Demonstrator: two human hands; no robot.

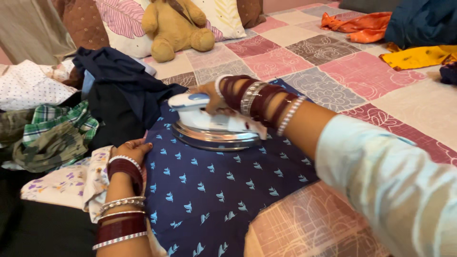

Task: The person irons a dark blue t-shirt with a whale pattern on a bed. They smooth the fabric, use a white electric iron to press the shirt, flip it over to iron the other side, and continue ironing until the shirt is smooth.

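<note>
- White-and-blue electric iron [209, 124] sits flat on the navy bird-print cloth [214, 190], toward its far edge.
- Right hand [214, 97] has its fingers wrapped around the iron's handle.
- Left hand [131, 150] lies flat, fingers spread, on the cloth's left edge.
- Clothes pile [71, 119] crowds the left; the patchwork bedsheet [333, 81] lies open on the right.

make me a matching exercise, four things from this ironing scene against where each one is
Things:
1. iron
2. teddy bear
3. left hand
4. orange cloth

Places:
A. far right, at the top of the bedspread
B. on the left edge of the navy cloth
C. against the pillows at the back
D. on the navy cloth, under the right hand

Pairs: 1-D, 2-C, 3-B, 4-A
</note>
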